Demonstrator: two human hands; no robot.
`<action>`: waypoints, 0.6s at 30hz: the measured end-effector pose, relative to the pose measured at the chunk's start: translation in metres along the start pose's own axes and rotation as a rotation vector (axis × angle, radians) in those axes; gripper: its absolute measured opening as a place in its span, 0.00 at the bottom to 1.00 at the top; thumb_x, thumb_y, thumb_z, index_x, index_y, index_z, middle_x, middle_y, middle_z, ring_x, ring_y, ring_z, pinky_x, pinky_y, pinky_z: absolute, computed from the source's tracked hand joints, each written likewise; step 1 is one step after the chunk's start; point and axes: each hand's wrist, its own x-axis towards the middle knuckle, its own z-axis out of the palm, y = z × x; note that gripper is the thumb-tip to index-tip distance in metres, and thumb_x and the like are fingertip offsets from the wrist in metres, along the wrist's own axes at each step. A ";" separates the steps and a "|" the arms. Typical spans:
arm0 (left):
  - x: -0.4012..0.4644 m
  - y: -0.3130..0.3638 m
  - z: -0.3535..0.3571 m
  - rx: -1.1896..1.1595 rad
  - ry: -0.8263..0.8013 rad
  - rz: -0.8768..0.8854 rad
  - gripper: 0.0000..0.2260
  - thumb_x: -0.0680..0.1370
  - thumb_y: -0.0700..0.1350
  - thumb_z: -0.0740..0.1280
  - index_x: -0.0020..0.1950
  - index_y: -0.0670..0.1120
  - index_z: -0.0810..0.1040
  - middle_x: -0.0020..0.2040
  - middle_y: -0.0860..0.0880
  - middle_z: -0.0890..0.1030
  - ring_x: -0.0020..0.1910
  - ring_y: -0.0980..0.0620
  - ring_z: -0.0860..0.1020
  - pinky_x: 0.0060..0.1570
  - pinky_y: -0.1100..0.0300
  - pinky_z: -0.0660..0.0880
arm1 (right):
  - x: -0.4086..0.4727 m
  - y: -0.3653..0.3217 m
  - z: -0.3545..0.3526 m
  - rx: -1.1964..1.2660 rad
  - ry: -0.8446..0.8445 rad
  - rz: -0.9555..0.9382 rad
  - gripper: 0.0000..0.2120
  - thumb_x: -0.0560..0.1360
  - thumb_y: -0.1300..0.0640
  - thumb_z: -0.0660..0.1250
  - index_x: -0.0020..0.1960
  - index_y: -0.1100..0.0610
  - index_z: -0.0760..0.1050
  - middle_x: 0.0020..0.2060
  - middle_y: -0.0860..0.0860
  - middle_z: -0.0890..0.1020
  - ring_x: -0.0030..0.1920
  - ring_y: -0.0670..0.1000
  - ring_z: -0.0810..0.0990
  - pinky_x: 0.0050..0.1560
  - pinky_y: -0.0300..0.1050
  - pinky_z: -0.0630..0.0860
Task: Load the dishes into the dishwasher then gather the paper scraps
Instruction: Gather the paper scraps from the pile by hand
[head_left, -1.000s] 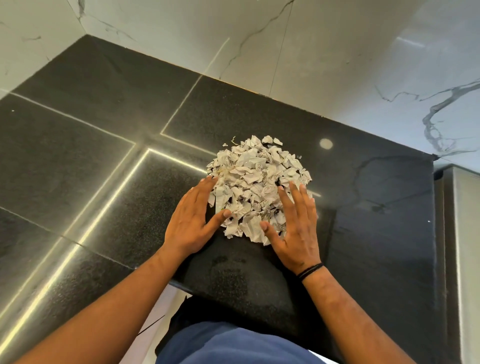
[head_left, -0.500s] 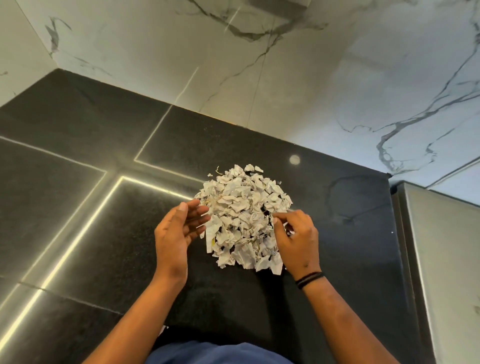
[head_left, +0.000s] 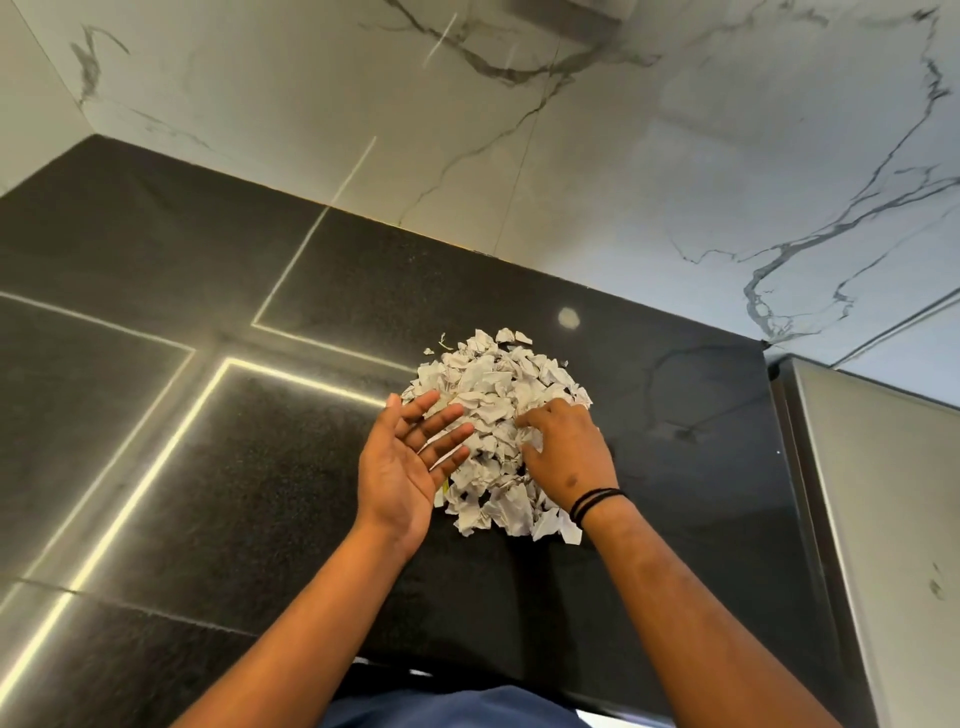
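Note:
A heap of torn white paper scraps (head_left: 491, 400) lies on the glossy black countertop (head_left: 208, 467). My left hand (head_left: 408, 462) is at the heap's left edge, palm turned up and fingers straight, with its fingertips against the scraps. My right hand (head_left: 563, 452) lies palm down on the right side of the heap, its fingers curled into the scraps and gripping some. A black band circles the right wrist. No dishes or dishwasher are in view.
White marble wall (head_left: 571, 156) rises behind the counter. A steel-grey appliance surface (head_left: 878, 493) borders the counter on the right. Bright light strips reflect across the counter's left half. The counter's front edge runs just above my blue clothing (head_left: 447, 706).
Both hands went from pressing flat at the heap's near sides to lifting; the left palm has turned upward, and the right hand has moved onto the heap and curled into it.

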 end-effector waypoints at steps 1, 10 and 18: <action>-0.001 0.000 0.001 -0.019 0.007 -0.020 0.26 0.83 0.60 0.57 0.69 0.42 0.76 0.62 0.38 0.82 0.60 0.38 0.82 0.63 0.43 0.75 | 0.000 0.001 0.000 -0.010 0.002 0.003 0.13 0.79 0.53 0.67 0.62 0.47 0.79 0.56 0.49 0.78 0.60 0.53 0.73 0.60 0.50 0.74; -0.002 0.010 -0.004 -0.015 -0.004 -0.054 0.25 0.83 0.58 0.58 0.69 0.41 0.76 0.62 0.38 0.82 0.61 0.38 0.81 0.63 0.44 0.75 | -0.002 0.024 -0.007 0.131 0.119 0.031 0.05 0.76 0.54 0.72 0.51 0.49 0.83 0.49 0.47 0.82 0.53 0.50 0.75 0.57 0.53 0.76; 0.002 0.003 0.008 0.068 -0.015 -0.067 0.20 0.84 0.55 0.60 0.65 0.41 0.79 0.60 0.38 0.83 0.56 0.41 0.83 0.62 0.45 0.76 | -0.026 -0.029 -0.024 0.565 0.252 -0.048 0.03 0.74 0.54 0.75 0.47 0.52 0.83 0.43 0.43 0.82 0.44 0.43 0.79 0.48 0.42 0.79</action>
